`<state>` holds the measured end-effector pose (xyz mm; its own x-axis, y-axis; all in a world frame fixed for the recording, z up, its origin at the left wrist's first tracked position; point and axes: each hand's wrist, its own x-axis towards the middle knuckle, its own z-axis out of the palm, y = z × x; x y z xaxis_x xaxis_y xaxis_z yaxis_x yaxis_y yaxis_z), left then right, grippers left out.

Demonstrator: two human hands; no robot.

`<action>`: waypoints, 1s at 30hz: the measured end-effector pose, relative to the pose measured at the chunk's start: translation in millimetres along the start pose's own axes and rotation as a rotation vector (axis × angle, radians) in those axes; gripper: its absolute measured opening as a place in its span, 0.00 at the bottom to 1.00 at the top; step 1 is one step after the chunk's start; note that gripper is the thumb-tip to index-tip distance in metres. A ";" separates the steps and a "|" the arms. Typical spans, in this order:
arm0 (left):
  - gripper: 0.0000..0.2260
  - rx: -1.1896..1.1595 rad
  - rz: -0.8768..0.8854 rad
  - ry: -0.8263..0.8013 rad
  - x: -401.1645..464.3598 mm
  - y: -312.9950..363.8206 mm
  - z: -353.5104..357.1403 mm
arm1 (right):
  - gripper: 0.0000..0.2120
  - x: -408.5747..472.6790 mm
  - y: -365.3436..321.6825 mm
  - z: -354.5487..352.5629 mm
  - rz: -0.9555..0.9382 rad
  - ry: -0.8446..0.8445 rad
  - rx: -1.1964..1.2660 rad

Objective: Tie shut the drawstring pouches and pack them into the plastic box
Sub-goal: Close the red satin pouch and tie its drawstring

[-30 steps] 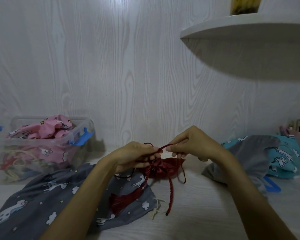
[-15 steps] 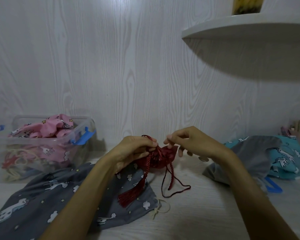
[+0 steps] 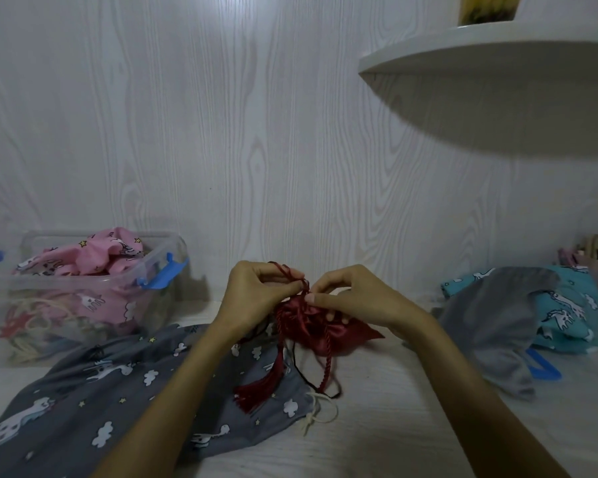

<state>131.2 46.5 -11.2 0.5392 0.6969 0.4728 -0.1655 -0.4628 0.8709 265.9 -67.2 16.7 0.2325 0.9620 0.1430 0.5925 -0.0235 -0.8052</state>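
A small dark red satin pouch [image 3: 328, 331] lies on the white table in front of me, its neck gathered. My left hand [image 3: 256, 293] pinches the red drawstring cord [image 3: 287, 274] just above the neck. My right hand [image 3: 353, 298] pinches the cord at the neck from the other side, fingers resting on the pouch. A red tassel [image 3: 256, 391] and twisted cord ends hang down over the table. The clear plastic box [image 3: 94, 288] with blue clips stands at the left, holding pink patterned pouches.
A grey unicorn-print pouch [image 3: 118, 391] lies flat under my left forearm. At the right is a heap of grey and teal patterned pouches [image 3: 532, 315] with a blue clip beside it. A white shelf [image 3: 491, 63] juts out above right.
Both hands have come closer together over the pouch's neck. The pouch has sunk from the air onto the table, and the loose cords and tassel now trail lower.
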 end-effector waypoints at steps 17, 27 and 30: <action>0.07 -0.040 0.048 -0.030 -0.2 -1.3 6.9 | 0.04 7.0 10.2 4.7 0.195 0.250 0.362; 0.06 -0.038 0.022 -0.059 1.7 -2.1 5.7 | 0.06 8.7 30.3 -6.7 0.042 0.763 -0.528; 0.05 -0.002 0.012 -0.091 0.7 -4.5 11.7 | 0.10 7.8 34.7 -11.9 0.030 0.764 -0.487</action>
<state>142.0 42.6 -16.4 0.6096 0.6387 0.4695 -0.1739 -0.4700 0.8653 297.5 -63.8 -3.2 0.5987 0.5204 0.6089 0.7982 -0.3254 -0.5069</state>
